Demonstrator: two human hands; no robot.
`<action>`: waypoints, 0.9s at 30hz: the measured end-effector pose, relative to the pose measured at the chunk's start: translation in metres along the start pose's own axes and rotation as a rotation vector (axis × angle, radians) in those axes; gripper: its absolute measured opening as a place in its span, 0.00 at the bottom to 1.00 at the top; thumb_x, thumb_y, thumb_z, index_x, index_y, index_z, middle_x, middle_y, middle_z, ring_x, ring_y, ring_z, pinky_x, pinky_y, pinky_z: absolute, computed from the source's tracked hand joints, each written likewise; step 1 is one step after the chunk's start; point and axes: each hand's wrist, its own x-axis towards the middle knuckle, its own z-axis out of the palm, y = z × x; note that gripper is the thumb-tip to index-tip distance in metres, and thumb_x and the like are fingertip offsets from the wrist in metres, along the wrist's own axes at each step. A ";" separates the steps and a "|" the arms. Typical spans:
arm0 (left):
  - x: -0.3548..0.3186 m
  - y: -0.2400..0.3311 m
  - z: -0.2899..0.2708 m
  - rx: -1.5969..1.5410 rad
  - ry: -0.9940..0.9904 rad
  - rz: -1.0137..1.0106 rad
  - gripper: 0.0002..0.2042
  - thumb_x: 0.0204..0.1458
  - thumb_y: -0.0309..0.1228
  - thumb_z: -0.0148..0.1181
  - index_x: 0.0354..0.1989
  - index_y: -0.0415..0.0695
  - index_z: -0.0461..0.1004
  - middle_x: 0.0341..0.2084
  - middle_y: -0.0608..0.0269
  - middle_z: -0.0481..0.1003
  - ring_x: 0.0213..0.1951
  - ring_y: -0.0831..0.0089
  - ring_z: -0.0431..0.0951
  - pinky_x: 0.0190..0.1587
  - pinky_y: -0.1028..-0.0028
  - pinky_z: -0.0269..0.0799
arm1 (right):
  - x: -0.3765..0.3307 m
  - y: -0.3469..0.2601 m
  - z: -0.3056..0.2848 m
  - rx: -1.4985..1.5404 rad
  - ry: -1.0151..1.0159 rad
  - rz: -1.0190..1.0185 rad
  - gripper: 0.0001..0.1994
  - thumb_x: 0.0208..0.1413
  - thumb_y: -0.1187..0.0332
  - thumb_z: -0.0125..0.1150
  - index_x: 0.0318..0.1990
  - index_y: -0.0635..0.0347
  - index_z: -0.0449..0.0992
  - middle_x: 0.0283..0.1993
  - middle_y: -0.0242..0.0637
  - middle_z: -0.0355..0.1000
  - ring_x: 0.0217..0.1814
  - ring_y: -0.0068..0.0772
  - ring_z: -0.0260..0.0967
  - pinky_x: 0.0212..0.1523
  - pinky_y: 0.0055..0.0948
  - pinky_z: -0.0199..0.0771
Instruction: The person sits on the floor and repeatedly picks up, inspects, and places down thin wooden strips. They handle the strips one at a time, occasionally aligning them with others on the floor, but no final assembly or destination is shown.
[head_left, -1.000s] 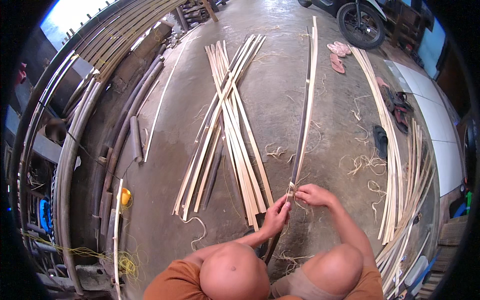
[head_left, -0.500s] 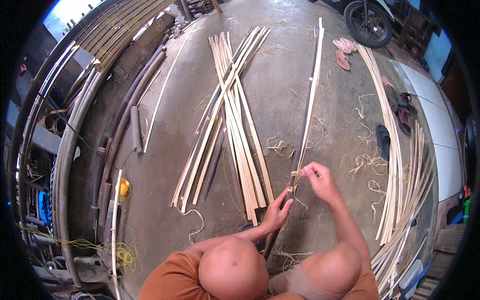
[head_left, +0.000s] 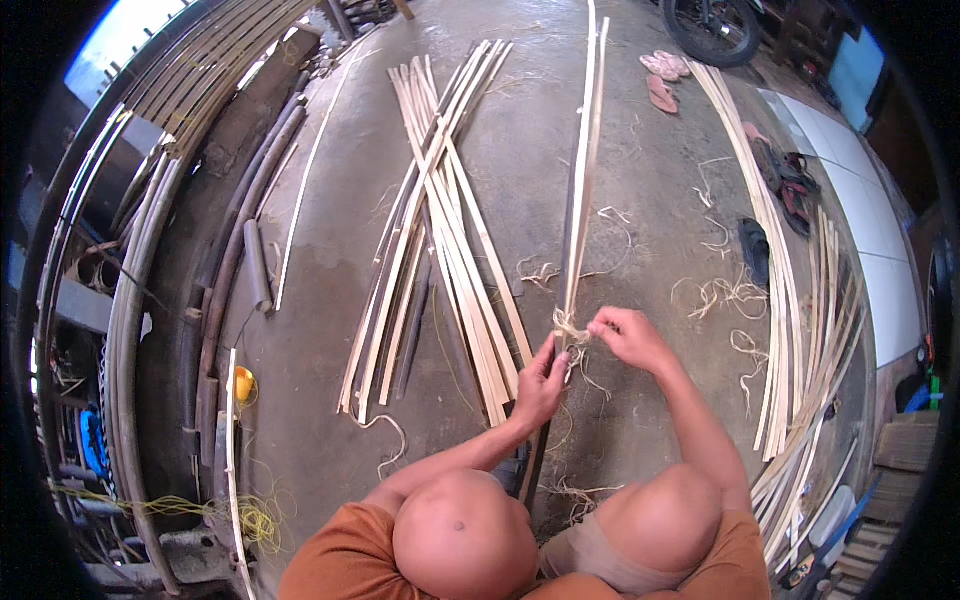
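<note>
My left hand (head_left: pixel 540 385) is closed around the lower part of a narrow bundle of bamboo strips (head_left: pixel 580 180), pale on some faces and dark on others. The bundle slants away from between my knees toward the far side. Just beyond my left fingers, a thin pale bamboo tie (head_left: pixel 568 322) is wound around the strips. With thumb and fingers pinched together, my right hand (head_left: pixel 632 338) holds the tie's free end to the right of the bundle. Loose ends of fibre hang beside the wrapping.
Left of the bundle, crossed bamboo strips (head_left: pixel 440 190) lie on the concrete floor. More long strips (head_left: pixel 765 270) lie at the right, near sandals (head_left: pixel 755 252) and curled fibre scraps (head_left: pixel 725 297). Dark poles (head_left: pixel 240 230) and tangled yellow string (head_left: pixel 255 520) are at the left. A motorcycle wheel (head_left: pixel 712 30) stands far right.
The bundle has turned, showing more of its pale faces, and its far end has swung left. My right hand, still pinching the tie, has moved slightly away from me. The view has shifted a little.
</note>
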 end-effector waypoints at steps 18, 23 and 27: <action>0.025 -0.046 -0.004 0.182 0.040 0.148 0.23 0.64 0.28 0.54 0.68 0.41 0.63 0.26 0.73 0.71 0.26 0.85 0.68 0.28 0.80 0.66 | -0.003 -0.068 0.007 0.619 0.034 0.037 0.11 0.68 0.63 0.53 0.39 0.63 0.74 0.31 0.25 0.72 0.37 0.20 0.71 0.37 0.23 0.70; 0.037 -0.014 -0.011 0.000 0.094 0.041 0.13 0.65 0.31 0.53 0.55 0.42 0.72 0.21 0.74 0.66 0.22 0.87 0.65 0.22 0.80 0.61 | -0.017 -0.040 -0.032 0.369 0.572 0.061 0.20 0.67 0.59 0.54 0.59 0.61 0.68 0.52 0.43 0.72 0.54 0.35 0.70 0.56 0.36 0.70; 0.053 0.030 0.017 -0.154 0.107 0.030 0.15 0.66 0.30 0.51 0.59 0.42 0.68 0.24 0.72 0.68 0.19 0.84 0.67 0.20 0.80 0.65 | -0.074 0.048 0.038 0.336 0.112 0.195 0.35 0.69 0.57 0.50 0.76 0.56 0.43 0.74 0.52 0.51 0.71 0.40 0.58 0.67 0.38 0.61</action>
